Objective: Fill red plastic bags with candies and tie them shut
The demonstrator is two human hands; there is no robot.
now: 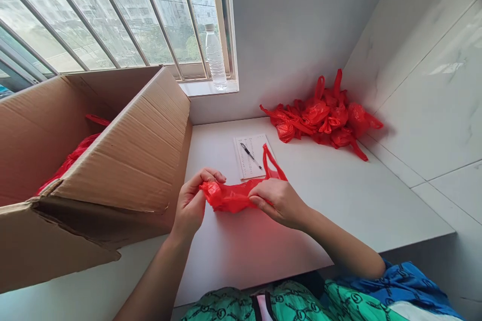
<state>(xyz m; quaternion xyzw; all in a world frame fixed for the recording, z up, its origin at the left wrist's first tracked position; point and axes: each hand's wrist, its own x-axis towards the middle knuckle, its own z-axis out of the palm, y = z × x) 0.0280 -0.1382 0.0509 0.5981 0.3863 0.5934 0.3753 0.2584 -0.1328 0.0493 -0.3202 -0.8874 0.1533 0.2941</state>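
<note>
Between my two hands a red plastic bag (235,197) is stretched sideways above the white table (320,180). My left hand (195,201) pinches its bunched left end. Closed around the other end is my right hand (279,201), and a loop handle of the bag sticks up beyond its knuckles. Just behind the bag lies a notebook (246,166) with written lines, partly covered by it. A black and clear pen (250,156) rests slantwise on the page.
A large open cardboard box (131,155) stands left, with red bags (73,160) inside. Several crumpled red bags (320,115) are heaped at the back right by the tiled wall (425,85). A clear bottle (215,57) stands on the sill of the barred window.
</note>
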